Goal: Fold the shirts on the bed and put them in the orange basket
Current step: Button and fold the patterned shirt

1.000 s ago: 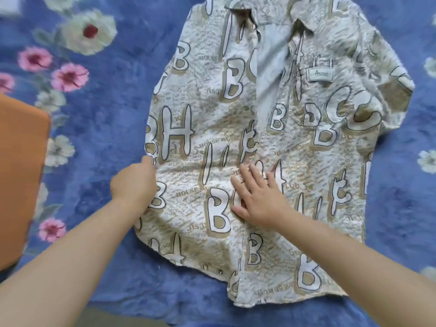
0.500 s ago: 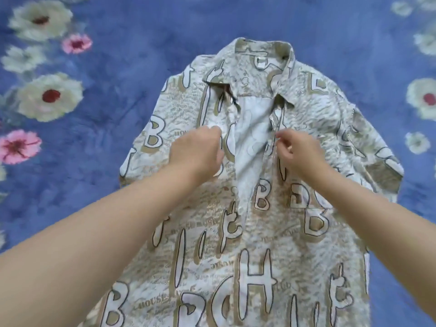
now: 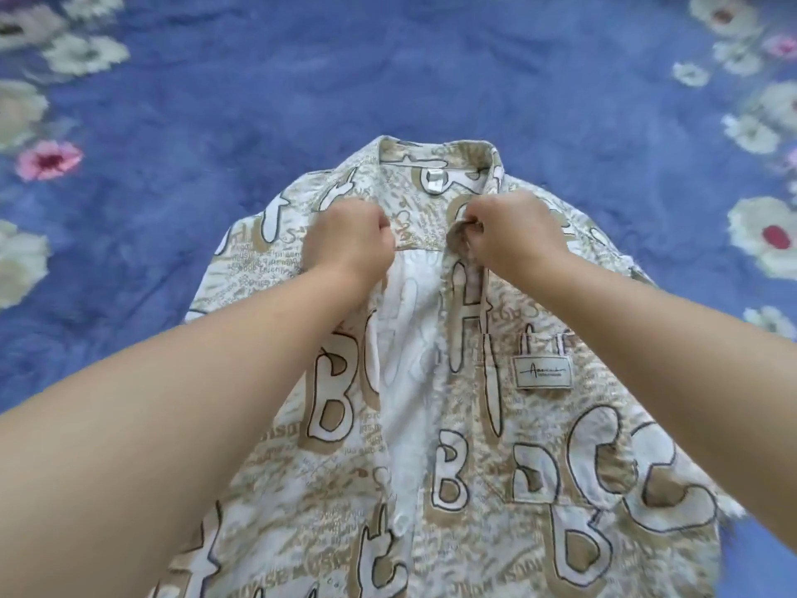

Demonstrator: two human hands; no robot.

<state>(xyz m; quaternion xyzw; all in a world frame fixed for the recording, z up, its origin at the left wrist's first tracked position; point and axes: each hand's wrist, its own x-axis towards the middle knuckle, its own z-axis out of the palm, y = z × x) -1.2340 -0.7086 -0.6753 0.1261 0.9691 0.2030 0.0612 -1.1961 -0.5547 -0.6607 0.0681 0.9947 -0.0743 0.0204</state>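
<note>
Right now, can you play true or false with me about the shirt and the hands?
1. Both hands are holding the shirt near its collar. True: the left hand and the right hand each grip the fabric just below the collar.
2. The shirt is plain red. False: it is beige and white with big letters.
3. The shirt lies on a blue blanket with flowers. True.
4. The shirt is already folded into a small square. False: it lies spread out, its front open.
5. A small label sits on the chest pocket. True.
</note>
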